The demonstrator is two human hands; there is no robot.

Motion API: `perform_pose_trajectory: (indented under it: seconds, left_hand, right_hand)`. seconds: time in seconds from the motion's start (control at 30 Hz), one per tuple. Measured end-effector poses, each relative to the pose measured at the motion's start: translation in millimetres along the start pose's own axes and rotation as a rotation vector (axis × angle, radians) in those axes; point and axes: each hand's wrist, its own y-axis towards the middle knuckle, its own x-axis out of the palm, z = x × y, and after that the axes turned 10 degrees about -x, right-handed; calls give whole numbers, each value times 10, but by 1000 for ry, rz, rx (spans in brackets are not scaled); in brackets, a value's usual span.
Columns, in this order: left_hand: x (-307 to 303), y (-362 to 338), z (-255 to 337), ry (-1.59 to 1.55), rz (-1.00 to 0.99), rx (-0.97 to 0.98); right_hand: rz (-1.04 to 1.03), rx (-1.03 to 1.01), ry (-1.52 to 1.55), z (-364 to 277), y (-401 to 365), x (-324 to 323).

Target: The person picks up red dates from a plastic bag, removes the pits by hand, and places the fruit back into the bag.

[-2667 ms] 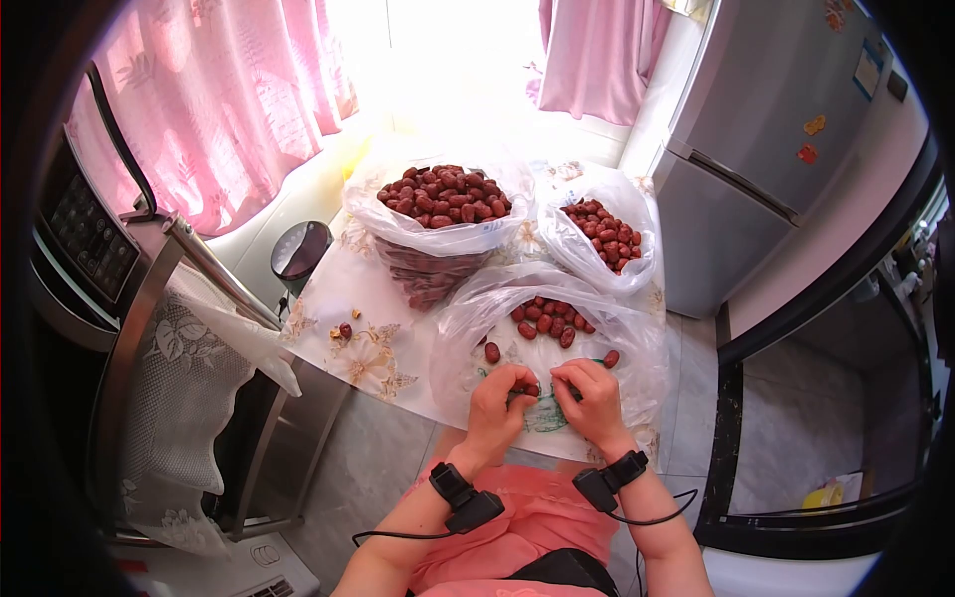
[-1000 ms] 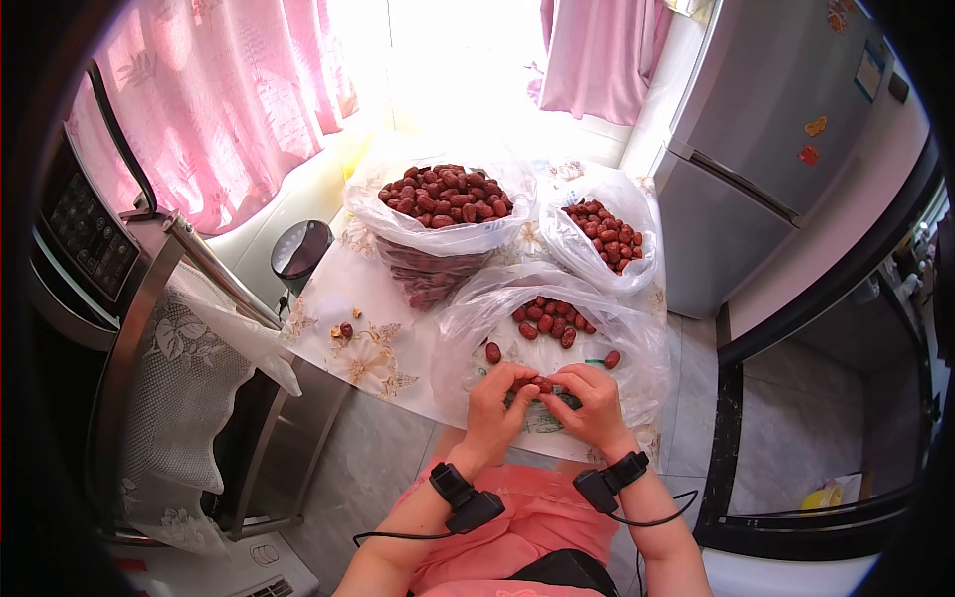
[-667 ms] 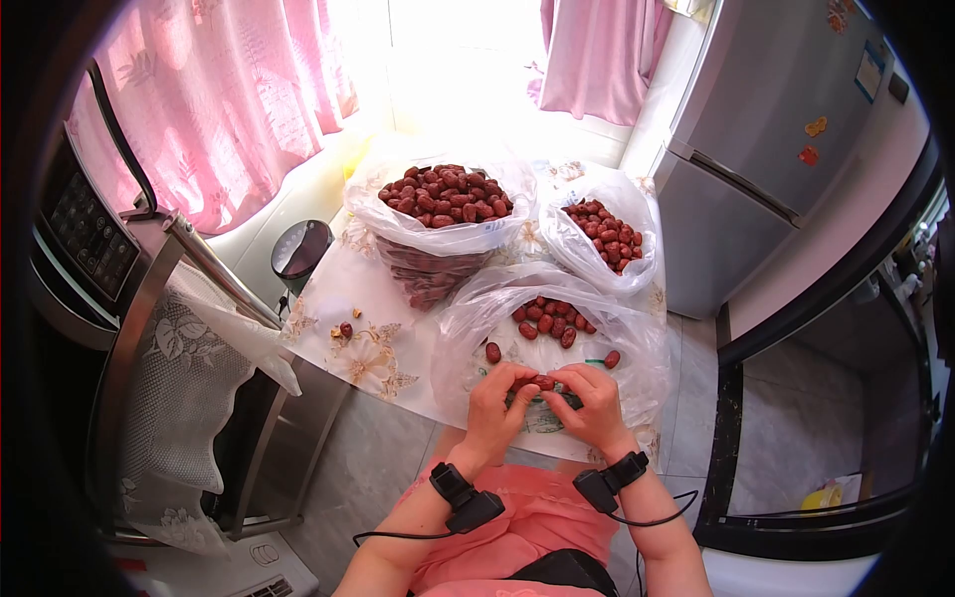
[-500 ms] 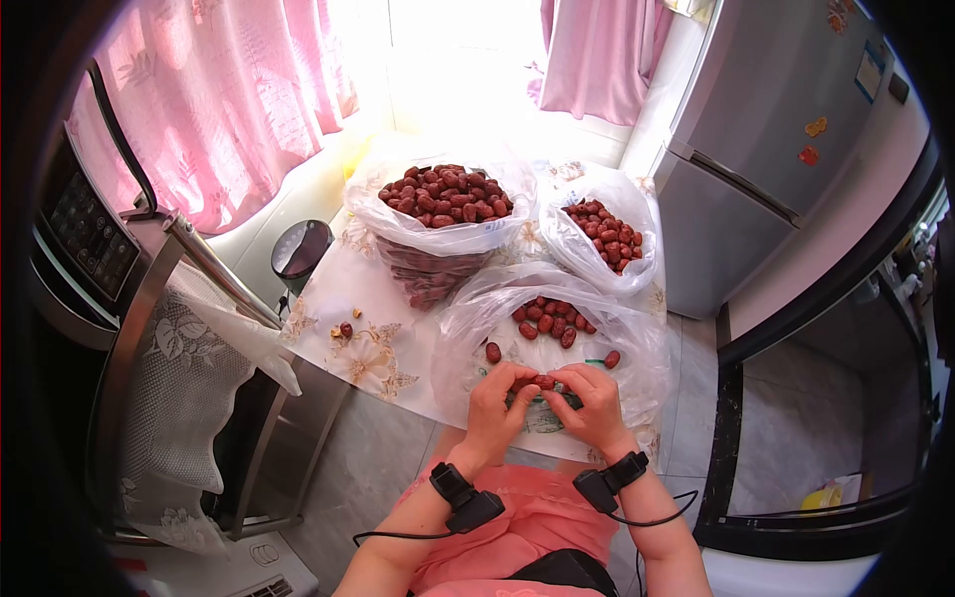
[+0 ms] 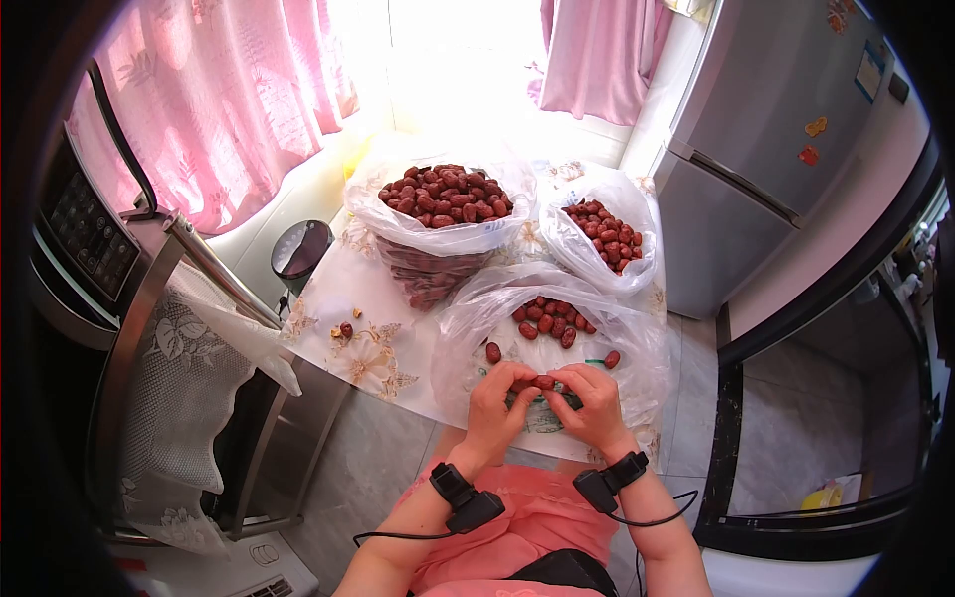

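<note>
Between my fingertips is a red date (image 5: 543, 382), wrinkled and dark red. My left hand (image 5: 495, 403) pinches its left end and my right hand (image 5: 591, 401) its right end. Both hands are over the near clear plastic bag (image 5: 458, 343), which lies spread open on the table. Inside that bag several dates (image 5: 557, 318) sit in a group toward the back. One loose date (image 5: 493, 352) lies just beyond my left hand, and another date (image 5: 612, 358) beyond my right hand.
Behind stand a large bag heaped with dates (image 5: 448, 199) and a smaller bag of dates (image 5: 609, 237). Date scraps (image 5: 345, 329) lie on the flowered tablecloth (image 5: 328, 289). A refrigerator (image 5: 736, 199) is at right, an oven-like appliance (image 5: 90, 229) at left.
</note>
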Motion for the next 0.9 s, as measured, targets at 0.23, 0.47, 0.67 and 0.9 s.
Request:
perform_pose_trajectory:
  seconds: [0.23, 0.47, 0.67, 0.9]
  left_hand:
    - [-2, 4, 16, 5, -23, 13]
    - [-4, 14, 18, 17, -46, 58]
    - [-24, 22, 51, 30, -45, 70]
    - [-27, 13, 21, 52, -56, 72]
  right_hand:
    - [-4, -7, -4, 1, -2, -4]
    - [-19, -15, -3, 40, -32, 8]
    - [-24, -21, -17, 16, -23, -7]
    - [-27, -17, -17, 18, -32, -10]
